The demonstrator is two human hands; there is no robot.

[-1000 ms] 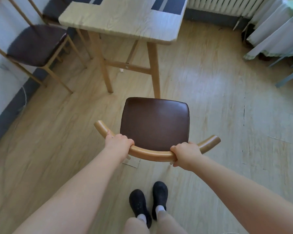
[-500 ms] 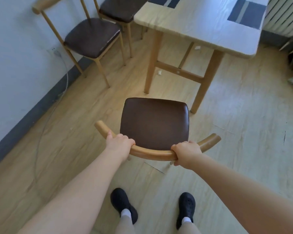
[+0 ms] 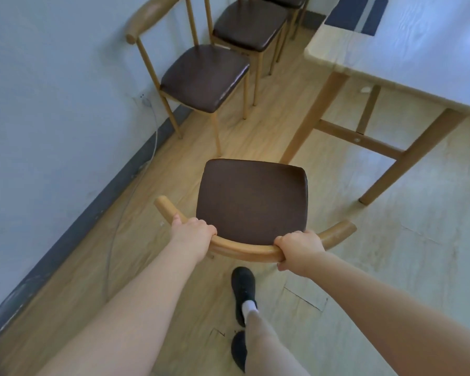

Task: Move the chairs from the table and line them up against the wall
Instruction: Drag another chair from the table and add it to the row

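Observation:
A chair with a dark brown seat (image 3: 251, 200) and a curved wooden backrest is right in front of me. My left hand (image 3: 192, 230) grips the left part of the backrest rail. My right hand (image 3: 299, 248) grips its right part. Along the white wall (image 3: 52, 104) on the left stands a matching chair (image 3: 205, 76), with a second chair (image 3: 251, 32) behind it and a third chair's seat (image 3: 288, 0) just showing at the top. The light wooden table (image 3: 407, 50) fills the upper right, its near leg just beyond the held chair's seat.
A grey cable (image 3: 136, 183) hangs from a wall socket (image 3: 143, 96) and trails along the dark skirting onto the wooden floor (image 3: 391, 253). My black shoes (image 3: 243, 290) are below the held chair. Between wall and table runs a narrow strip of floor.
The view has swung left towards the wall with the chair still held in both hands. The wall chairs are now closer and the table has shifted to the right. I have stepped forward.

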